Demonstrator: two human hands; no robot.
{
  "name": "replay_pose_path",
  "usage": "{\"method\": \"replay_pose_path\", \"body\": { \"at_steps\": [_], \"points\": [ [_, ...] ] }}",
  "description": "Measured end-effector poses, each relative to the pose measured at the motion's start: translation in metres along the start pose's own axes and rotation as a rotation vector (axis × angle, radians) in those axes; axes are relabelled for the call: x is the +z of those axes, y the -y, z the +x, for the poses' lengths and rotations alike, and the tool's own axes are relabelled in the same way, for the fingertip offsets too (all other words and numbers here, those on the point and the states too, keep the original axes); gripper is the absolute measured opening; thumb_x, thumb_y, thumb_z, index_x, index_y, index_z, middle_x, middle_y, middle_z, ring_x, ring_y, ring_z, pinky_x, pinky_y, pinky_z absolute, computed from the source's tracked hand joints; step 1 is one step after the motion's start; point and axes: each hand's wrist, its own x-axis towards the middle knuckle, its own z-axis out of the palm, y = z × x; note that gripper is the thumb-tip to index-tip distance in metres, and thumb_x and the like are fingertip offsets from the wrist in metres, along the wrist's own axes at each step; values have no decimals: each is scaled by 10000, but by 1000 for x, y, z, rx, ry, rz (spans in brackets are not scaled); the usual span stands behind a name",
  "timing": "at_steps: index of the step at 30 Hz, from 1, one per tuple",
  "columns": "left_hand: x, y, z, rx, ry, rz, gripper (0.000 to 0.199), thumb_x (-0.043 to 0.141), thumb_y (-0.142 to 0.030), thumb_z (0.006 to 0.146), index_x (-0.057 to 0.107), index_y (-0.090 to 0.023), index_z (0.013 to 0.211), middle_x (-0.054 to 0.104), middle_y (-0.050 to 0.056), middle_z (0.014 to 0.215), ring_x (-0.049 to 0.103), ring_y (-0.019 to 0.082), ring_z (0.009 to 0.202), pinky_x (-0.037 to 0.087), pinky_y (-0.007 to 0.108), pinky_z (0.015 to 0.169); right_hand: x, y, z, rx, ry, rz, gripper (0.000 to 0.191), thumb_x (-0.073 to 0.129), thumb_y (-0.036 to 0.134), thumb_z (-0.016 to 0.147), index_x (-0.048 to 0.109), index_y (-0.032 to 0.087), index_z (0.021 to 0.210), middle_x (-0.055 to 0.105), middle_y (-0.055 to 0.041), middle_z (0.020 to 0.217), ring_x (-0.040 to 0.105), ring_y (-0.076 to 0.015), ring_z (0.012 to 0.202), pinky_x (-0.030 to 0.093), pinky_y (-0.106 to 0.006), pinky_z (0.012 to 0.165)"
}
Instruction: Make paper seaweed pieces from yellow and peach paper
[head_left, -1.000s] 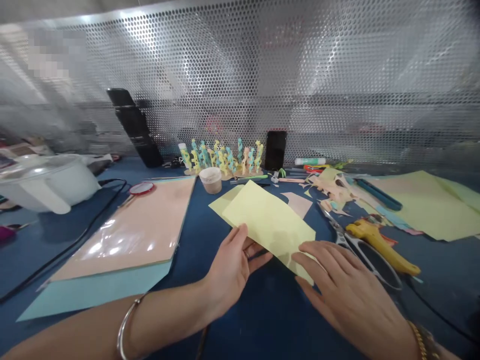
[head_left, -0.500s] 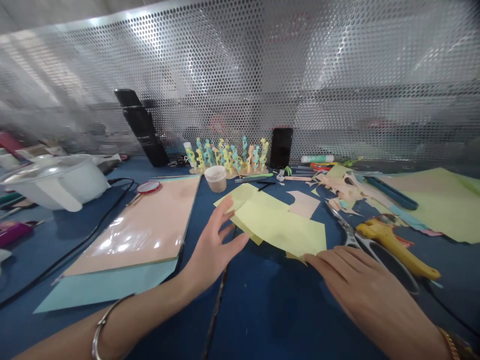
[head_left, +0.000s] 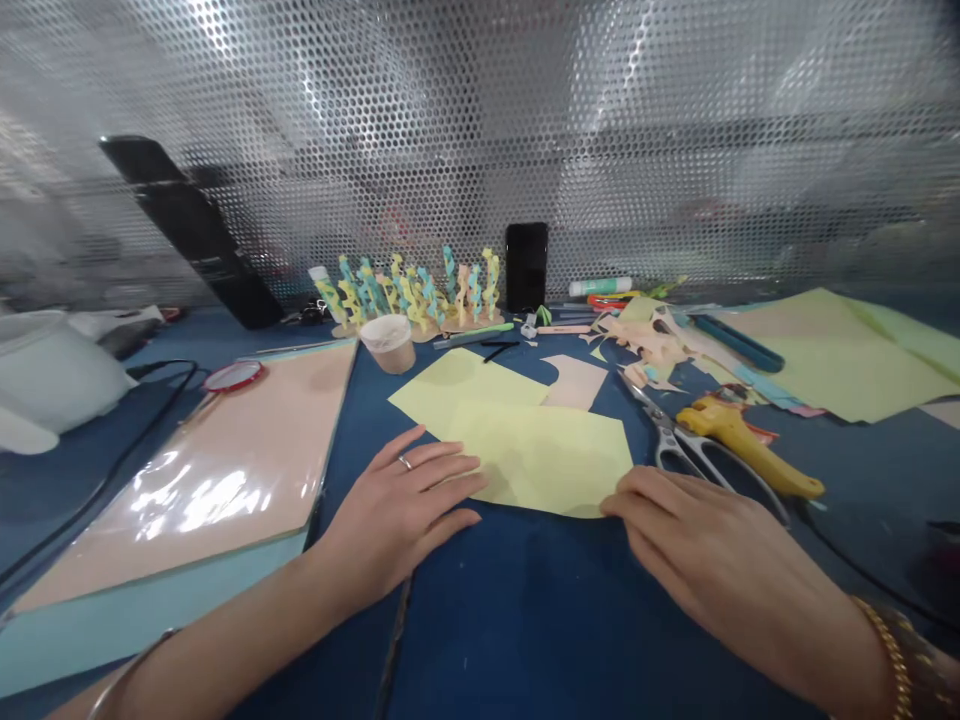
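A rectangular sheet of yellow paper (head_left: 551,455) lies near the table's middle, over part of a second yellow piece (head_left: 457,385). My left hand (head_left: 409,505) rests flat with its fingers stretched out, their tips on the left end of the front sheet. At its lower right corner my right hand (head_left: 690,540) pinches the sheet between thumb and fingers. Behind the yellow pieces is a cut pink scrap (head_left: 576,382). Large scissors (head_left: 679,435) lie partly open, just beyond my right hand.
A yellow glue gun (head_left: 750,450) lies right of the scissors. Behind stand a paper cup (head_left: 388,345), twisted paper pieces (head_left: 420,295) and a phone (head_left: 526,268). Pink sheets in a clear sleeve (head_left: 247,470) lie left. Paper scraps (head_left: 649,335) and a teal cutter (head_left: 739,342) are right.
My left hand has come down and flattened onto the front yellow sheet, which was lifted and curved before. My right hand keeps its corner pinch. The view has shifted to the right.
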Motion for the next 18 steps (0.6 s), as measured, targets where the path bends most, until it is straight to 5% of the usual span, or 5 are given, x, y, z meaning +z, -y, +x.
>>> {"method": "replay_pose_path", "body": {
  "at_steps": [8,18],
  "points": [
    [-2,-2,0,126,40,154,231,499,-252,920,656,-312,1077,717,-25,1096,668,180,954,369,371,986,-2,-5,-2,-48,67,76,208,454,113,863,626,230,869,593,8,776,581,-176,740,403,-462,938],
    [3,1,0,95,-2,111,185,556,-281,889,663,-316,1036,729,-45,1058,680,165,927,353,343,1004,-4,-6,3,-62,2,-12,215,462,274,921,629,214,1042,652,-49,957,610,-225,884,460,-419,841]
  ]
}}
